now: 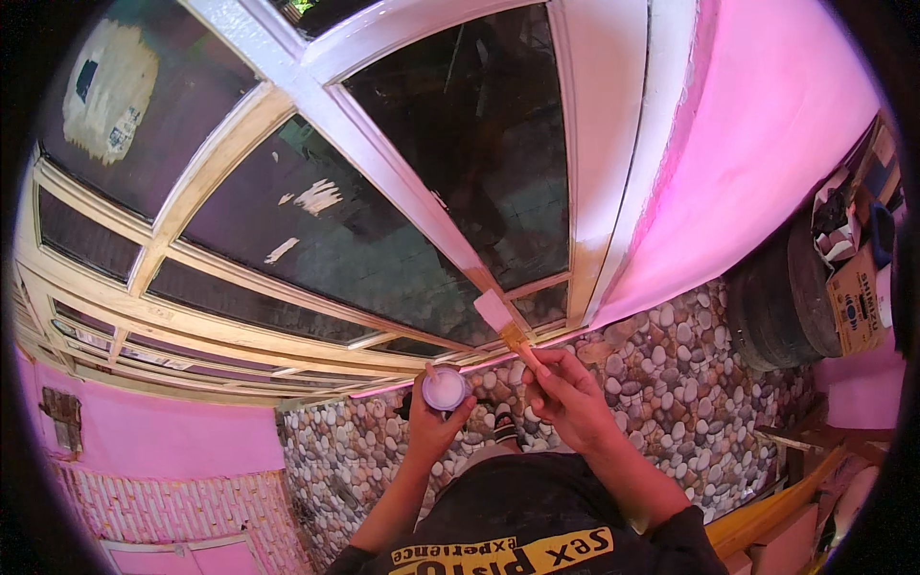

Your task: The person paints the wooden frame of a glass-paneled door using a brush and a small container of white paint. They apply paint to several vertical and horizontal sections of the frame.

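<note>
My left hand (433, 422) holds a small cup (445, 388) of pale, whitish paint low in front of the window frames. My right hand (565, 398) grips a paintbrush (498, 316) by its handle; its pale, paint-covered bristles lie at the lower part of a diagonal glazing bar (412, 192). That bar is white along its upper length and bare cream-tan toward the bottom. Dark glass panes (450, 115) sit between the bars, some with pale patches stuck or smeared on them. The cream lower frames (192, 321) run off to the left.
A pink wall (738, 115) rises at right, with dark drums (776, 297), a cardboard box (853, 311) and bags beside it. Yellow timber (786, 494) lies at lower right. The floor (671, 422) has a pebble pattern. Another pink wall (172, 422) stands at left.
</note>
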The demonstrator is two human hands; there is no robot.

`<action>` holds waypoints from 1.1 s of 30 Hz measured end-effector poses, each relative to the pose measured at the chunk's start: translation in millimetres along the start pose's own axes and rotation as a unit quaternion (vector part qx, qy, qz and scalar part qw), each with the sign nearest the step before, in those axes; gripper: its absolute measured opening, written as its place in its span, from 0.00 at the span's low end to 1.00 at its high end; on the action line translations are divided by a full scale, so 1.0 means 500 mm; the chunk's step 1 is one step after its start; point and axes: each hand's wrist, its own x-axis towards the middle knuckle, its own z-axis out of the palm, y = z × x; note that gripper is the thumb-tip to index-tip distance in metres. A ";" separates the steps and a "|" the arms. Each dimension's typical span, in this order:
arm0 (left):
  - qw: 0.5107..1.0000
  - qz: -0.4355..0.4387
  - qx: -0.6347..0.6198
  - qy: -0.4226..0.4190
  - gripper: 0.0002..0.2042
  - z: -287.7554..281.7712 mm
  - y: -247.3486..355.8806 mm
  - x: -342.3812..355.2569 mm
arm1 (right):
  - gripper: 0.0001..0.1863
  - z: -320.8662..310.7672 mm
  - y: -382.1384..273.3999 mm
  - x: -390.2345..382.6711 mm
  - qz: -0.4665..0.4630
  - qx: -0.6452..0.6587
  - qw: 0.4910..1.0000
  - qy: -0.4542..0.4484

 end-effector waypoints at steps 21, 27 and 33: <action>0.998 0.001 0.062 0.011 0.29 -0.025 -0.026 -0.013 | 0.19 0.045 0.068 0.067 -0.090 0.009 0.996 0.000; 0.997 -0.016 0.080 -0.010 0.29 -0.023 -0.022 -0.009 | 0.17 0.068 0.075 0.088 -0.089 -0.046 0.995 0.024; 0.997 -0.021 0.076 -0.009 0.28 -0.024 -0.025 -0.015 | 0.18 0.078 0.073 0.097 -0.116 -0.040 0.992 -0.003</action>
